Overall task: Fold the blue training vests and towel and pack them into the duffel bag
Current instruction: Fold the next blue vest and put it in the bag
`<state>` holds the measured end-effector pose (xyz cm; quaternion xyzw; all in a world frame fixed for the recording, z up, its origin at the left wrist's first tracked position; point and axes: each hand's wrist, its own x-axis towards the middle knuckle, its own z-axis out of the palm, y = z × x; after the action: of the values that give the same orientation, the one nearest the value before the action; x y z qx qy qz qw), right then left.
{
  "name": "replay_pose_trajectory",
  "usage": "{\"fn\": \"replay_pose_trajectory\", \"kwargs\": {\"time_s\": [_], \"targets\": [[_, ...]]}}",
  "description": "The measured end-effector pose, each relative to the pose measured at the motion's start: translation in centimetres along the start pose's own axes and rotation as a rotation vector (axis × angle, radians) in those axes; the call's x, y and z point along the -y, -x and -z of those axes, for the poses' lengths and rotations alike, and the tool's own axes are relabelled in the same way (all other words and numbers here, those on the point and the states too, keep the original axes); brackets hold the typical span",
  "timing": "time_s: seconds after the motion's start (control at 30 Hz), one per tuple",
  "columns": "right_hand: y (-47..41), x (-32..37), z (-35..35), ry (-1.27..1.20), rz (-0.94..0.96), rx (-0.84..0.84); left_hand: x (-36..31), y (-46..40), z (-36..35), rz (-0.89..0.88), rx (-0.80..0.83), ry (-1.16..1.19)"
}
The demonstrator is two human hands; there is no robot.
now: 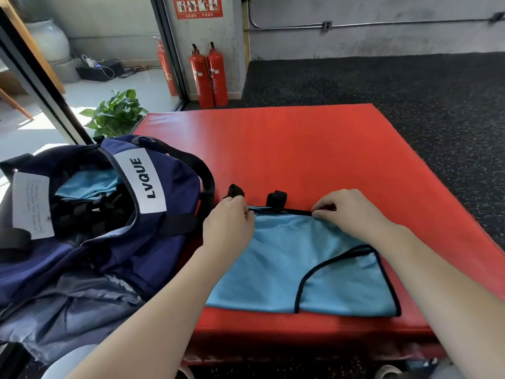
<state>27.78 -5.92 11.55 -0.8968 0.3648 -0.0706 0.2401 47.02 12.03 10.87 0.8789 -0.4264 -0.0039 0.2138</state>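
Note:
A light blue training vest (295, 263) with black trim lies flat on the red mat (300, 149), near its front edge. My left hand (228, 225) pinches the vest's far left corner, beside a black strap. My right hand (352, 212) pinches the far black-trimmed edge further right. A second black strap (276, 198) sticks out between the hands. To the left stands the navy duffel bag (153, 242), unzipped, with light blue fabric (87, 184) showing inside it.
Two red fire extinguishers (209, 75) stand by the wall behind the mat, and a third (165, 67) shows behind glass. A potted green plant (117, 113) sits behind the bag. Dark speckled floor (410, 86) surrounds the mat.

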Motion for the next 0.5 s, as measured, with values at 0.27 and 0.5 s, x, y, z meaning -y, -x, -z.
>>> {"fn": "replay_pose_trajectory", "kwargs": {"time_s": [0.27,0.5], "targets": [[2.5,-1.1,1.9,0.027,-0.05,0.111,-3.9,-0.8,-3.7,-0.098,0.115,-0.064],[5.5,-0.8,1.5,0.038,0.032,0.206,-9.0,-0.7,-6.3,-0.187,0.327,0.046]]}}
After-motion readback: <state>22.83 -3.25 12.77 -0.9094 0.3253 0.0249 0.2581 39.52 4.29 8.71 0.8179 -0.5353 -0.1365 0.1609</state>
